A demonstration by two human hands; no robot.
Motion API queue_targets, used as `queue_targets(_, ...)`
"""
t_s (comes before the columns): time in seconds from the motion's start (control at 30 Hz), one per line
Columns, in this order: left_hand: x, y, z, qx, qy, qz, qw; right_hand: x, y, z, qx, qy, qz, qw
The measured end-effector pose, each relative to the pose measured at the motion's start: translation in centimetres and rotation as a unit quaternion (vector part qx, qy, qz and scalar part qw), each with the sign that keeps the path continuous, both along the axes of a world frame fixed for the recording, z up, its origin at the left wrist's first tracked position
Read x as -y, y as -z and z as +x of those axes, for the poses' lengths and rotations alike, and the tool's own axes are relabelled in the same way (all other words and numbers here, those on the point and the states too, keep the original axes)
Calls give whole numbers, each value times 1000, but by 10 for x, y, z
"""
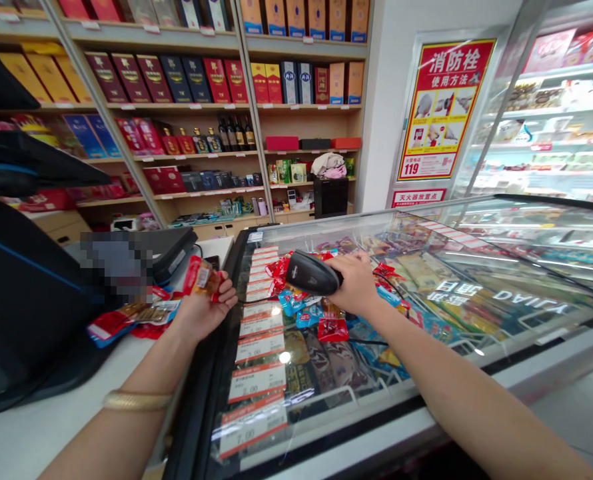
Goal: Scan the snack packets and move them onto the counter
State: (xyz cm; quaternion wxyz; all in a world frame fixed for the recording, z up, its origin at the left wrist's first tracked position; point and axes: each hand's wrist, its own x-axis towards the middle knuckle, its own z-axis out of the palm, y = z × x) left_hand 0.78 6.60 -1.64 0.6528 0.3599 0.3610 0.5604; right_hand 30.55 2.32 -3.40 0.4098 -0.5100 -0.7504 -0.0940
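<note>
My left hand [210, 307] is closed around a small red snack packet [204, 279], its barcode label turned up. In my right hand [357, 280] is a black handheld barcode scanner [312, 272], its head pointing left toward the packet. Under and around the scanner, red and blue snack packets [332, 325] lie in a loose pile on the freezer's glass lid [296, 407]. More snack packets [151, 315] rest on the white counter [71, 427] by my left wrist. The scanner's cable partly shows among the packets.
A dark checkout monitor [21, 287] stands close on the left, with a black device [169, 250] behind the packets. Price tags [256, 380] line the freezer's left edge. Shelves of boxed goods [186, 77] fill the back wall; a lit display cooler [551, 120] is at right.
</note>
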Motion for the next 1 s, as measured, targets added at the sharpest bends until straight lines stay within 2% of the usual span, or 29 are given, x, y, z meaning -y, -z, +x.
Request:
queue_targets(0.13,2,2,-1,44,81,15,996,11,-7,-7,0,-69,35,997)
queue_targets(0.33,-1,11,-2,18,148,64,987,27,-14,-19,-3,-145,54,988)
queue_targets(0.8,-3,15,-3,-8,165,95,982,31,-16,-23,1,-164,54,985)
queue_targets(1.0,-2,15,-3,-16,145,84,986,32,-17,-22,-3,-157,45,987)
